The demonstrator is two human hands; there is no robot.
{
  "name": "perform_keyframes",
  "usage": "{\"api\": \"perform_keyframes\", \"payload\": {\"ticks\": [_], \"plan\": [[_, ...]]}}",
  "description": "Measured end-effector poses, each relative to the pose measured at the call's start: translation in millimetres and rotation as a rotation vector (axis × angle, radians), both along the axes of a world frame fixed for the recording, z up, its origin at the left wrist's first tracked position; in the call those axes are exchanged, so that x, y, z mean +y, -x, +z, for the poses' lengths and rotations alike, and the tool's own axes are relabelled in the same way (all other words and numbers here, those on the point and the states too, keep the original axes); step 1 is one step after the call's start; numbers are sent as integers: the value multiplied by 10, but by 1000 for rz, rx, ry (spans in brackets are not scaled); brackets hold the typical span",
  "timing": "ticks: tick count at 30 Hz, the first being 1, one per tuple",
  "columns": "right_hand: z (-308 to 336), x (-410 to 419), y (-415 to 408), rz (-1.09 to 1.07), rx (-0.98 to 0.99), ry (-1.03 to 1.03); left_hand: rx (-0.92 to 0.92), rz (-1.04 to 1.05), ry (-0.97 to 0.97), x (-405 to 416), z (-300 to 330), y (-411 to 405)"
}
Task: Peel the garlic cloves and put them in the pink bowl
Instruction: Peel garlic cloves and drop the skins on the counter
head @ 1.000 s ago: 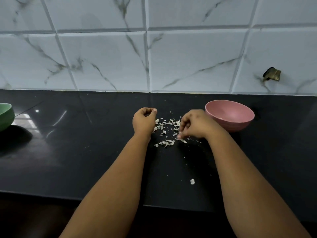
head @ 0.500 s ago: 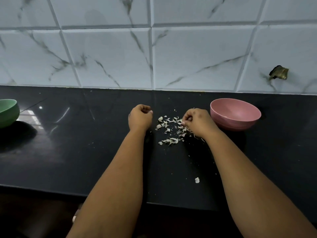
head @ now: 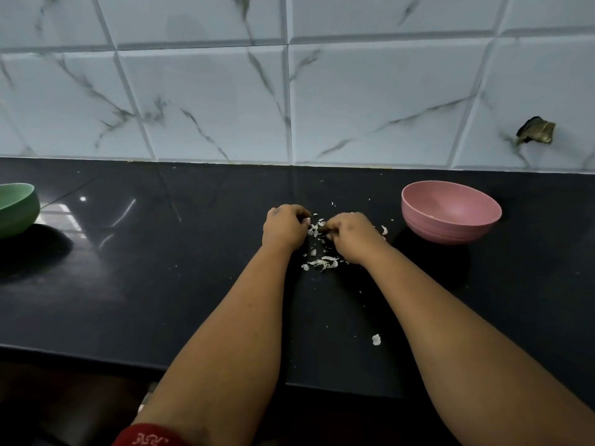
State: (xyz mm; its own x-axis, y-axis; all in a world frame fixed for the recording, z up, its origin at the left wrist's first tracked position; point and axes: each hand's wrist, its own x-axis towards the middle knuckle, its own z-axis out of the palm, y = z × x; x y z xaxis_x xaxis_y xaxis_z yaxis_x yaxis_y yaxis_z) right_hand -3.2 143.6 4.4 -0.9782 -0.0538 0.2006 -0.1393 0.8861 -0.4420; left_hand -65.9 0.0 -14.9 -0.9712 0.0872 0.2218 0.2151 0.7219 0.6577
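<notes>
Both your hands sit curled over the garlic peel scraps point(head: 322, 262) on the black counter point(head: 161, 300): left hand point(head: 283, 228) and right hand point(head: 352, 236) fingertips nearly meeting, pinching something tiny I cannot identify. The pink bowl point(head: 450, 212) stands just right.

bowl point(head: 450, 211) at counter point(head: 161, 300) back right, 2nd bowl point(head: 17, 209) at left edge, peels point(head: 322, 262) btw them, nearer the right one.
</notes>
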Motion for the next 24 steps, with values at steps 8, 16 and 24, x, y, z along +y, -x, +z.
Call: {"api": "perform_keyframes", "payload": {"ticks": [8, 16, 24], "plan": [[74, 217, -6, -134, 183, 174, -34, -3, -191, -6, 78, -9], [78, 315, -6, -159, 214, 237, -166, 59, -841, -30, 213, -27], [127, 372, -11, -207, 337, 325, -53, 88, -654, -22, 186, -74]]}}
